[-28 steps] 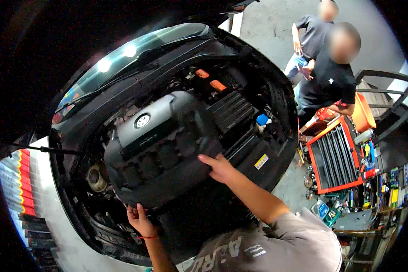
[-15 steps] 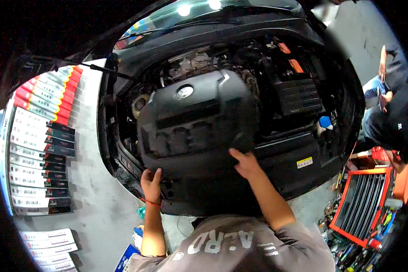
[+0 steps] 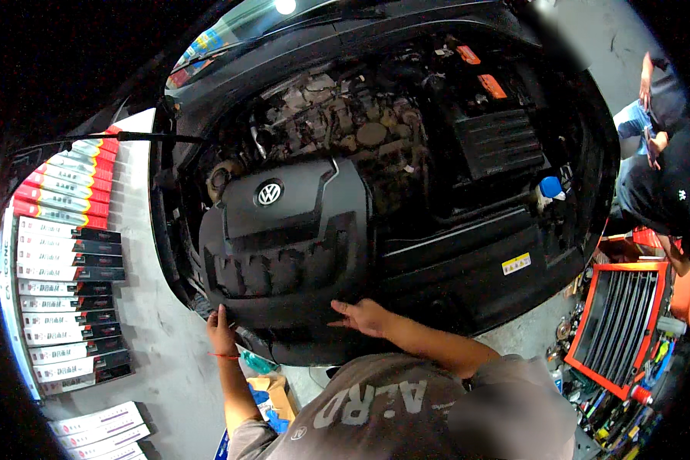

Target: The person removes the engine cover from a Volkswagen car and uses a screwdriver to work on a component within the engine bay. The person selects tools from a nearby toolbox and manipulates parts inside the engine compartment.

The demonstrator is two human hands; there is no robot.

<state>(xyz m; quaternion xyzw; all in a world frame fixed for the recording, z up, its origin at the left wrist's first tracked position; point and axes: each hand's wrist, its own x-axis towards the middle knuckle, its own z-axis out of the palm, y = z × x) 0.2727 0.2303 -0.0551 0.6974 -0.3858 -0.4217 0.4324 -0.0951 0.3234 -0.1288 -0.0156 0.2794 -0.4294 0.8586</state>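
A black plastic engine cover (image 3: 284, 208) with a round silver badge lies over the front left part of the open engine bay. My left hand (image 3: 221, 334) is at its near left corner, closed on the edge, with some fingers hidden. Near the cover's front edge is my right hand (image 3: 363, 317), its fingers stretched out and holding nothing; whether it touches the cover I cannot tell. Behind the cover, the dusty engine (image 3: 360, 126) is exposed.
A black ribbed box (image 3: 501, 142) and a blue cap (image 3: 550, 187) are on the bay's right side. Boxes (image 3: 69, 307) line the floor at left. A red-framed tool cart (image 3: 619, 326) stands at right, with another person (image 3: 659, 169) behind it. A hood prop rod (image 3: 157, 138) crosses the upper left.
The engine cover has moved left and toward me, baring more of the engine. Both hands have shifted left. My right hand has come away from the cover's right side, fingers extended.
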